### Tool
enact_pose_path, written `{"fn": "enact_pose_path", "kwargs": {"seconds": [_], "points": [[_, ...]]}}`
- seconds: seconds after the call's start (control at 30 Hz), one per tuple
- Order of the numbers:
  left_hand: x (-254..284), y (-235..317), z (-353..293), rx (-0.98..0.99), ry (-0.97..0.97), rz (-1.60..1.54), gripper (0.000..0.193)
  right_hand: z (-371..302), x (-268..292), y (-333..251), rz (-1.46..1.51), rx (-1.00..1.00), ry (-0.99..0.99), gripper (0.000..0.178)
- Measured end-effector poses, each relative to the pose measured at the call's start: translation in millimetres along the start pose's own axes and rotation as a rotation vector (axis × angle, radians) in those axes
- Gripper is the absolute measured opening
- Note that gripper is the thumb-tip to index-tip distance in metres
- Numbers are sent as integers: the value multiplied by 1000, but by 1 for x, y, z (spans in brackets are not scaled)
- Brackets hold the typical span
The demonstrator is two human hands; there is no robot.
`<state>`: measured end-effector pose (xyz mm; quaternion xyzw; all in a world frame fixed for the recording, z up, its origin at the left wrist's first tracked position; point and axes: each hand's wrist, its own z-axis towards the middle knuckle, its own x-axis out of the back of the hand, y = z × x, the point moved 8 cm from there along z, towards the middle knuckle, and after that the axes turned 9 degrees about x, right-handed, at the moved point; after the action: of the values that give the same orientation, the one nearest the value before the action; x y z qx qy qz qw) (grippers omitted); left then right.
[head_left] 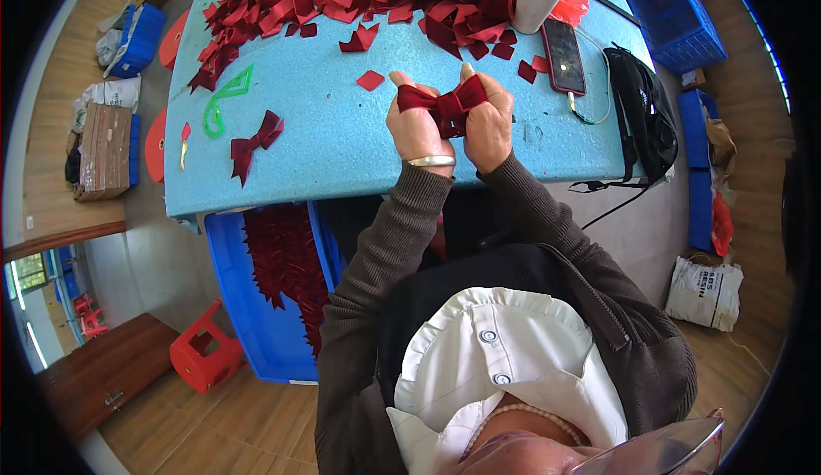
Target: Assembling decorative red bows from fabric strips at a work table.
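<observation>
Nearest to the body, both forearms in dark ribbed sleeves are stretched forward, and the wrists are brought close together above the near edge of the blue table (pixel 316 163). Below this edge, on the left, a blue bin (pixel 261 351) is placed with a row of dark red velvet pieces (pixel 278 257) inside, probably so that they can be reached from the seat.

Just over the table edge, a dark red velvet bow (pixel 448 109) is held between the two hands. One side of it is gripped by the left hand (pixel 419 133) and the other by the right hand (pixel 491 129), perhaps in order that both loops are kept spread and the middle band remains free. Both hands are closed narrowly; the thumbs are pointed away from the body, while the other fingers are curled and partly hidden, so their exact contact cannot be told.

Farther to the left, a second bow (pixel 254 143) is laid apart, and beyond it a green plastic piece (pixel 233 94). On the right, a phone (pixel 564 58) is connected to a cable. At the far side, red pieces (pixel 359 0) are heaped, seemingly to leave working room in front.
</observation>
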<state>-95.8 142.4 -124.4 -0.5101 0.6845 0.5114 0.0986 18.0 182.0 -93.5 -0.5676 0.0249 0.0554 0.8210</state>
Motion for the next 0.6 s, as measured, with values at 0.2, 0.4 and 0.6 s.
{"fn": "enact_pose_path", "kwargs": {"seconds": [0.2, 0.4, 0.6], "points": [[-17, -6, 19, 38, -19, 54, 48, 16, 7, -7, -71, 115, 11, 34], [-23, 3, 21, -29, 34, 129, 46, 22, 7, 13, 196, -135, 79, 33], [-20, 3, 28, 48, -38, -10, 46, 20, -2, 14, 257, -162, 80, 33]]}}
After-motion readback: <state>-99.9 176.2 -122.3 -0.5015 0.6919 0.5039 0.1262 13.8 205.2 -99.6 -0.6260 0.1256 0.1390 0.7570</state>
